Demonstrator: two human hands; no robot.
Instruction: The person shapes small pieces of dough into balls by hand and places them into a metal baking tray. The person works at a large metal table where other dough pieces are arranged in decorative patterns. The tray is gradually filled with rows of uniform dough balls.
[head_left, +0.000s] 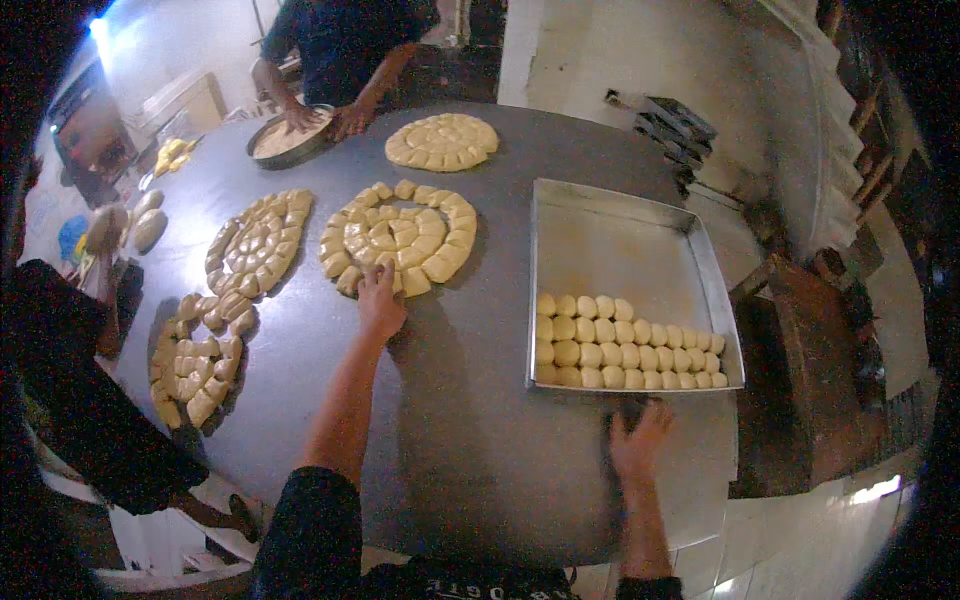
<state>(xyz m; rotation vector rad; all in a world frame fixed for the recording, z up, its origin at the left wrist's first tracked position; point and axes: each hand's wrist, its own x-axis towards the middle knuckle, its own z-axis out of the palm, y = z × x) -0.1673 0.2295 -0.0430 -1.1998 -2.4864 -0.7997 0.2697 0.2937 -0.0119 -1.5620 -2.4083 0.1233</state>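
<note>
My left hand (382, 306) reaches to the near edge of a round of cut dough pieces (397, 232), its fingertips on the pieces there. Whether the fingers grip a piece is hidden. The round is an outer ring around an inner cluster, with a gap between them. My right hand (643, 442) is just in front of a rectangular metal baking tray (611, 232), thumb and fingers apart, holding nothing visible. Rows of small dough balls (630, 356) fill the near part of the tray; the farthest row is short and stands at the left.
Other cut dough rounds lie at the back (442, 141), left (259, 244) and front left (196, 367) of the metal table (480, 442). Across it, a person (352, 52) presses a hand into a round pan (292, 142). Another person's dark sleeve (97, 405) is at the left.
</note>
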